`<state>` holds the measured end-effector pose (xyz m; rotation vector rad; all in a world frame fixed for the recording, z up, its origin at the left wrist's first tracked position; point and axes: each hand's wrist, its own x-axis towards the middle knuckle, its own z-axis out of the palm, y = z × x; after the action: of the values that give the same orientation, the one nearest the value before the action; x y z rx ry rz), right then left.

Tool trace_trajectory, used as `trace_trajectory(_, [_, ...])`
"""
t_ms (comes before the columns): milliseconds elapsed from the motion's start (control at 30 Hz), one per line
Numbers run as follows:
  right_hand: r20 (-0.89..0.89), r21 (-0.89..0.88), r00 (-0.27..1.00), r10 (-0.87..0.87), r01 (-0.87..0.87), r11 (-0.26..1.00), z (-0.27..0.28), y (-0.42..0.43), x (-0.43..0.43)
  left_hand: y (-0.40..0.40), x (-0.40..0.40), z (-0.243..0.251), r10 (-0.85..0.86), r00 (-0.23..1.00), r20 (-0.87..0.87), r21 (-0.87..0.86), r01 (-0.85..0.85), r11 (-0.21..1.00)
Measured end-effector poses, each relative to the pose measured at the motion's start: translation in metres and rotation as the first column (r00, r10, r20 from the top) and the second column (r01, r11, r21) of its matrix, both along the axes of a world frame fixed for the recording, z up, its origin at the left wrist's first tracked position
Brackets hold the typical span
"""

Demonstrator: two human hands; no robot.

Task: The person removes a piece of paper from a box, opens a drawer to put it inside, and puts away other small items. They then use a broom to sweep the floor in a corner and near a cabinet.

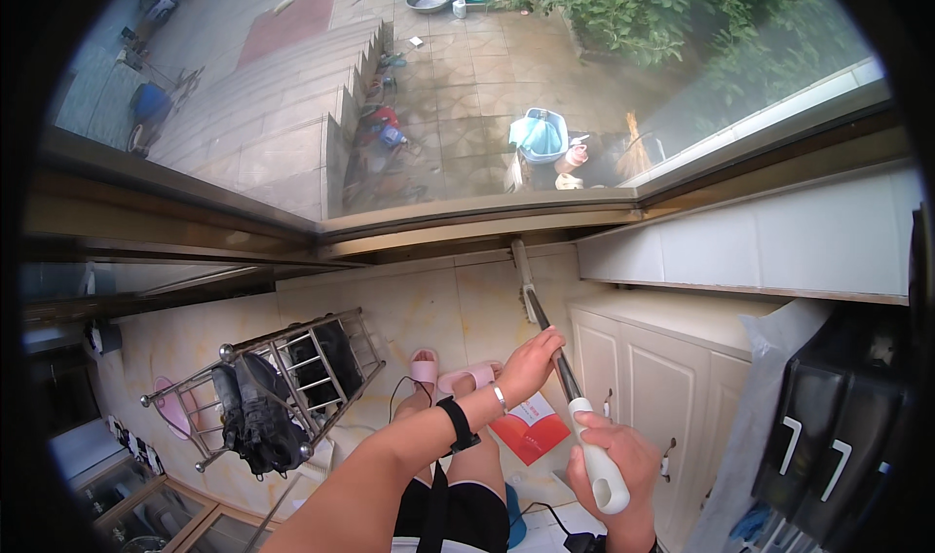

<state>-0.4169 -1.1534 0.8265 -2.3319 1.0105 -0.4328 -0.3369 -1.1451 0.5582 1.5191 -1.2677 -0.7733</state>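
Note:
A long-handled floor cleaning tool (568,379) slants away from me, with a dark metal pole and a pale plastic grip (608,486). My left hand (532,363) is closed around the pole partway down, and my right hand (624,458) wraps the pale grip near its top end. The tool's narrow, pale head (521,264) rests on the tiled floor below the window frame, beside the cabinet. Its working side is mostly hidden, so I cannot tell whether it is a brush or a mop. A red and white bag or packet (529,432) lies under the pole.
To the left stands a metal rack (292,378) holding dark shoes (256,407), with a pink basin (175,407) behind it. White cabinet doors (661,370) line the right side, near black boxes (833,436). Ahead is a window frame (475,232). My feet wear pink slippers (424,367).

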Motion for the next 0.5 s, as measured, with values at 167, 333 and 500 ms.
trace_trajectory(167, [-0.012, -0.104, 0.998, -0.069, 0.068, 0.992, -0.049, -0.023, 0.014, -0.060, -0.005, -0.027, -0.034, 0.987, -0.157, -0.001, 0.035, 0.999])
trace_trajectory(333, [0.033, 0.035, 0.998, -0.057, 0.056, 0.998, -0.061, -0.042, 0.026, -0.051, 0.013, -0.036, 0.041, 0.984, -0.171, 0.112, -0.022, 0.993])
trace_trajectory(500, [0.119, 0.169, 0.990, 0.072, -0.092, 0.981, -0.061, -0.024, 0.041, 0.019, 0.049, -0.038, 0.232, 0.973, -0.008, 0.217, -0.225, 0.950])
